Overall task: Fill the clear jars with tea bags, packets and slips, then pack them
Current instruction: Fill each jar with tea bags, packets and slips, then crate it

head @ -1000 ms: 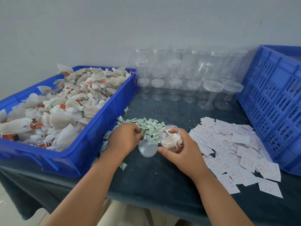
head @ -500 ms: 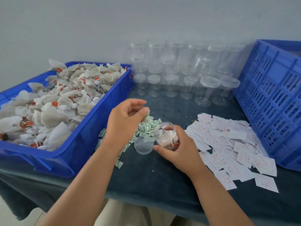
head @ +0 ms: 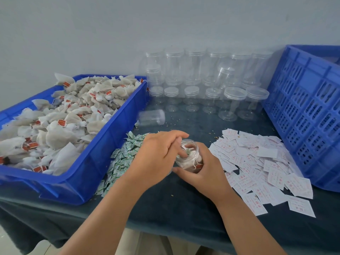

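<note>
On the dark cloth-covered table (head: 165, 208), near its front edge, an open jar (head: 190, 159) is found tilted and is gripped from the right and below by the right hand (head: 204, 175), whose fingers and thumb are wrapped around its wall. Tea bags with red tags are seen inside the jar. The left hand (head: 158, 159) is placed over the jar's mouth with its fingers bent down into the opening. A green packet (head: 187, 151) is noted at the fingertips; whether it is pinched or only touched cannot be told. Just left of the hands, a loose pile of green packets (head: 125, 159) is spread on the cloth beside the blue tray (head: 103, 153). The tray is heaped with white tea bags (head: 73, 122). To the right of the hands, white paper slips (head: 257, 166) printed in red are scattered in an overlapping layer up to the foot of a blue crate (head: 303, 116). Beyond the packets, one clear jar (head: 151, 117) is seen lying on its side, blurred. Farther back, lidded empty jars (head: 193, 89) are stacked in rows against the pale wall (head: 128, 34), between tray and crate.
</note>
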Demonstrator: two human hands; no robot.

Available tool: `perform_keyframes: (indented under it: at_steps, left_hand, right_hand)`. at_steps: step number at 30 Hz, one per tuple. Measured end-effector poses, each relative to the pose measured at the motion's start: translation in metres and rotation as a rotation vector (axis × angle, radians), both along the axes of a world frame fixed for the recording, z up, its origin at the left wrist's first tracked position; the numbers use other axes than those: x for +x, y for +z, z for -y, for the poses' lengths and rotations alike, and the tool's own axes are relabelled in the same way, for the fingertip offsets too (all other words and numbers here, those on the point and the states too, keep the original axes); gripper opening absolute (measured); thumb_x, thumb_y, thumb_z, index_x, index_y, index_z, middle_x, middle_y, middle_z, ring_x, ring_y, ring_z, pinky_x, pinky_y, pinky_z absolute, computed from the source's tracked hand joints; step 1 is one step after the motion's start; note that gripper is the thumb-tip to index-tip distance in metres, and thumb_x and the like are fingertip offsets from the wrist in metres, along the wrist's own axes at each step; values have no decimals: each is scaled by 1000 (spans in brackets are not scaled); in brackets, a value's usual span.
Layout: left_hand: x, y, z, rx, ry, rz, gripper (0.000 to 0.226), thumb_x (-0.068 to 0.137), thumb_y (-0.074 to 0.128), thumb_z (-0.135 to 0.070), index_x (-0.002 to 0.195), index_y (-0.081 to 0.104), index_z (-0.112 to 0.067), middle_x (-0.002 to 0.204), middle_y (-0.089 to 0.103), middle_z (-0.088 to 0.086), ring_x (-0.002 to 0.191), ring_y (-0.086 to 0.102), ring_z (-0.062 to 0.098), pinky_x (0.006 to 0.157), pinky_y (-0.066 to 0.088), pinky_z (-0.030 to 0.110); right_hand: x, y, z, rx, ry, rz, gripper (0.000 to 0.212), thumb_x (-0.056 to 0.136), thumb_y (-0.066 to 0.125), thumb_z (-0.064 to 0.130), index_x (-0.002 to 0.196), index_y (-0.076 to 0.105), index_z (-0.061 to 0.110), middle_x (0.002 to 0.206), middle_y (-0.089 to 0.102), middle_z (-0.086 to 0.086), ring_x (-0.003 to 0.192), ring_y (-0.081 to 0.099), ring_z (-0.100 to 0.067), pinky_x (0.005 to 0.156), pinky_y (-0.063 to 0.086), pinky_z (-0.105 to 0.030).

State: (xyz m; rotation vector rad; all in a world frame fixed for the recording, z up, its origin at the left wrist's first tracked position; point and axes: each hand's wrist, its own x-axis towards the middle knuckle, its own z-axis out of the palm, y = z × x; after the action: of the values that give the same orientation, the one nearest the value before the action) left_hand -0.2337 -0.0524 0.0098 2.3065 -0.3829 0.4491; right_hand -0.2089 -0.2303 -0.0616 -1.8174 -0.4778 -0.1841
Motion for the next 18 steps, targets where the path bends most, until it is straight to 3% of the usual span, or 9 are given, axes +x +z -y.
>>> perform_keyframes:
  at_steps: [1,3,5,7,9,11,14,17,18]
  left_hand:
    - [0,-2,-1,-27,-8,-5,28,111,43,-33,124,67,-39,89,74,-30,97,66,-4,91,51,31]
    - [3,-8,-6,-243,87,1,24,110,45,-35,117,66,-44,90,77,-26,63,60,3,62,51,28]
    - [13,-15,-14,-361,227,-21,18,107,52,-35,107,68,-43,87,77,-22,48,49,8,48,44,22]
    - [27,-24,-18,-262,268,-141,12,103,60,-35,100,69,-42,88,77,-24,54,57,1,55,47,17]
    - [41,-35,-12,-77,255,-238,10,100,65,-33,100,72,-39,94,75,-24,77,66,-4,75,54,25]
    - [56,-45,0,88,226,-234,14,100,65,-29,106,76,-34,105,74,-18,94,67,3,89,54,30]
    - [81,-50,22,299,176,-217,18,99,64,-35,110,75,-27,110,72,-4,106,65,20,89,52,37]
    - [97,-51,34,443,193,-220,28,93,67,-47,87,67,-20,102,66,4,102,62,29,81,48,36]
    - [100,-52,37,431,210,-212,26,92,68,-47,89,72,-21,103,66,4,103,61,29,83,48,36]
  right_hand:
    - [0,-1,0,-3,4,0,57,77,96,36,123,64,32,107,75,17,96,74,-12,78,57,-21]
    - [0,0,0,24,-25,-7,57,73,92,46,121,63,35,106,75,18,92,74,-10,77,58,-20]
    - [0,3,1,84,-135,-8,57,69,88,56,117,63,40,103,74,21,88,74,-7,74,55,-15]
    - [3,5,4,161,-298,5,55,68,86,60,115,62,43,103,72,25,86,73,-3,72,53,-12]
    - [6,8,8,254,-426,6,51,69,85,62,112,60,48,103,72,29,86,73,1,72,52,-10]
    - [8,11,11,328,-494,-11,50,70,85,62,111,59,50,104,72,29,87,73,1,70,52,-9]
    - [10,12,12,364,-535,-13,50,71,83,63,111,60,45,102,74,26,86,73,2,69,48,-5]
    - [12,11,12,363,-515,-45,47,70,83,62,108,60,49,97,75,26,81,73,2,68,48,-6]
    - [12,10,12,363,-507,-57,47,69,83,62,107,59,51,95,75,25,79,73,1,67,50,-9]
